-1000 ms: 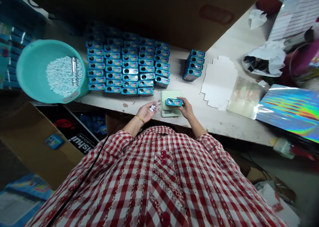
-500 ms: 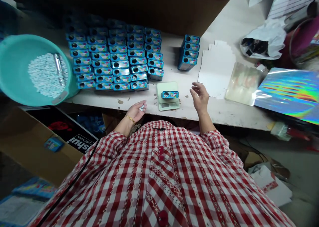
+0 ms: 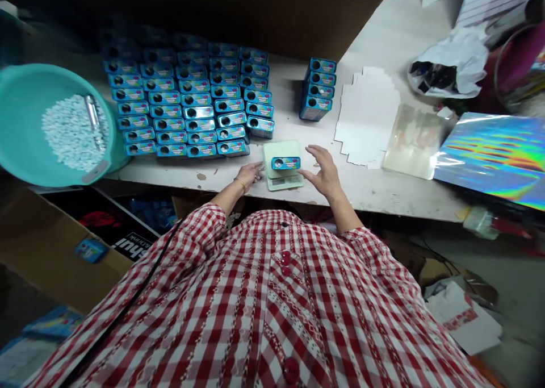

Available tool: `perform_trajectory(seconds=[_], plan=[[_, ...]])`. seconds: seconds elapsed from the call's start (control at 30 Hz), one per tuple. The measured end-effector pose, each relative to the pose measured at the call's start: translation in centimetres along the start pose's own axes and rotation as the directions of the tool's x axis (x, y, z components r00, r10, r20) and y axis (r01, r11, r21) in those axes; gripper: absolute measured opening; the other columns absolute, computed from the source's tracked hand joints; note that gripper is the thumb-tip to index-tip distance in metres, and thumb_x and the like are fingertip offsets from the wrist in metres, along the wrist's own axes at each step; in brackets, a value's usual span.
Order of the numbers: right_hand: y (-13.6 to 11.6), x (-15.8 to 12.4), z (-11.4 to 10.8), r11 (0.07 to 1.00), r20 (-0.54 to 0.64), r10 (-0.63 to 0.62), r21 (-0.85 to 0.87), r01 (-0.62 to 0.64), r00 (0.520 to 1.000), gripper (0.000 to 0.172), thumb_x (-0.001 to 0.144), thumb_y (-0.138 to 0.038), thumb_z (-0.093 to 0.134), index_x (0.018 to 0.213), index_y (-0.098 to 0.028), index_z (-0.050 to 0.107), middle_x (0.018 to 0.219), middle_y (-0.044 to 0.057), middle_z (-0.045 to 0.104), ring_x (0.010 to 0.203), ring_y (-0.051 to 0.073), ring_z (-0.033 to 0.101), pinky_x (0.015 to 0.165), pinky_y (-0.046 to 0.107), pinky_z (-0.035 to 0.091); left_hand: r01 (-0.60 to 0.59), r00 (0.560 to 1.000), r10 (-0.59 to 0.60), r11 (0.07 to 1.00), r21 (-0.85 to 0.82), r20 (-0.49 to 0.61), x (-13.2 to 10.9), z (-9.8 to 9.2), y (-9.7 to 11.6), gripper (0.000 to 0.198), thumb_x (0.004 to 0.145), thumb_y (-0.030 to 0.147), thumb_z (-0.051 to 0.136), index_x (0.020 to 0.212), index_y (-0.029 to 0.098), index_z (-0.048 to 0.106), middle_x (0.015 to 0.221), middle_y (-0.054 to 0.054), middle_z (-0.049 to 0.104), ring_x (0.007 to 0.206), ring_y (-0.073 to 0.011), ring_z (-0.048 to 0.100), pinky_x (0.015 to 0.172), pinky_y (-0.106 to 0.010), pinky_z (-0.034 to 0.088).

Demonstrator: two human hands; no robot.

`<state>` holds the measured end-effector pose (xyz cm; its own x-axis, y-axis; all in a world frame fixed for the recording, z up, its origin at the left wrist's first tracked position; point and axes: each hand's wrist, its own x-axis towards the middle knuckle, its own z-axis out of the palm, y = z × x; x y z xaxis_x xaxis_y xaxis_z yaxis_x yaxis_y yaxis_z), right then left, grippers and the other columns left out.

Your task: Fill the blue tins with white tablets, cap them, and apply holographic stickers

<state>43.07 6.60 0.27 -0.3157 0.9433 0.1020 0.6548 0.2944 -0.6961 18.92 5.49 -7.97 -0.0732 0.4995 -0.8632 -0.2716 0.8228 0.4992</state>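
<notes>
A small blue tin (image 3: 285, 163) lies on a pale green scale (image 3: 281, 181) at the table's front edge. My left hand (image 3: 251, 174) rests against the scale's left side with its fingers drawn together; the white tablets it cupped a moment ago are hidden now. My right hand (image 3: 323, 172) hovers just right of the scale, fingers spread, holding nothing and not touching the tin. Rows of like blue tins (image 3: 187, 101) stand behind the scale. A short stack of tins (image 3: 317, 90) stands apart to the right.
A teal basin (image 3: 21, 149) at the left holds white tablets (image 3: 68, 135) and a metal scoop (image 3: 92, 121). Flat white carton blanks (image 3: 366, 115), a clear bag (image 3: 415, 141) and a holographic sheet (image 3: 489, 155) lie to the right. A cardboard box (image 3: 46, 251) sits below left.
My right hand let go of the tin on the scale, lifted away, then came back beside it. My left hand, cupping white tablets, moved up to the scale's left edge.
</notes>
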Motion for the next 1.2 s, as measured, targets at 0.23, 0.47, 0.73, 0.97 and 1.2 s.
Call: perform_trajectory(seconds=[0.23,0.47,0.73,0.97,1.2], plan=[[0.4,-0.2,0.4,0.999,0.082,-0.025,-0.039,0.028,0.996,0.061,0.082,-0.054,0.054,0.132,-0.021,0.044,0.132,0.013,0.048,0.123,0.028,0.043,0.101,0.047,0.039,-0.054,0.999,0.053,0.984,0.168,0.009,0.9,0.3,-0.6,0.036,0.075,0.015,0.062,0.111,0.009,0.062,0.05,0.004,0.053,0.039,-0.0031,0.04,0.039,-0.014,0.025],[-0.5,0.8,1.1,0.935,0.319,0.049,-0.348,0.069,0.947,0.045,0.086,-0.022,0.049,0.13,-0.013,0.047,0.121,0.015,0.054,0.106,0.028,0.048,0.091,0.043,0.045,-0.041,0.988,0.028,0.995,0.087,0.151,-0.1,4.5,-0.1,0.032,0.076,0.005,0.056,0.108,0.007,0.061,0.05,0.004,0.052,0.04,-0.003,0.038,0.039,-0.015,0.024],[-4.0,7.6,4.2,0.878,0.334,-0.032,-0.441,0.186,0.942,0.042,0.089,-0.021,0.047,0.13,-0.015,0.046,0.12,0.013,0.055,0.102,0.026,0.046,0.079,0.035,0.047,-0.019,1.0,0.019,0.994,-0.108,-0.003,-2.2,0.8,0.0,0.033,0.071,0.01,0.067,0.104,0.008,0.062,0.05,0.003,0.052,0.04,-0.0027,0.04,0.038,-0.015,0.022],[-3.0,10.8,9.1,0.875,0.334,-0.138,-0.4,0.273,0.932,0.035,0.093,-0.021,0.043,0.126,-0.016,0.049,0.124,0.011,0.054,0.108,0.022,0.044,0.083,0.032,0.043,-0.007,1.0,0.002,0.978,-0.209,-0.024,-4.6,-3.4,-1.5,0.027,0.069,0.003,0.059,0.096,0.006,0.063,0.054,0.0,0.054,0.043,-0.003,0.042,0.039,-0.014,0.026],[4.6,13.8,1.4,0.778,-0.089,0.111,-0.612,-0.143,0.99,0.027,0.089,-0.019,0.043,0.107,-0.016,0.063,0.124,0.016,0.051,0.109,0.029,0.042,0.083,0.042,0.036,0.034,0.999,-0.019,0.947,-0.32,0.05,-6.3,-4.0,-1.2,0.021,0.068,0.003,0.061,0.088,0.008,0.065,0.057,-0.001,0.055,0.045,-0.0031,0.044,0.04,-0.013,0.03]])
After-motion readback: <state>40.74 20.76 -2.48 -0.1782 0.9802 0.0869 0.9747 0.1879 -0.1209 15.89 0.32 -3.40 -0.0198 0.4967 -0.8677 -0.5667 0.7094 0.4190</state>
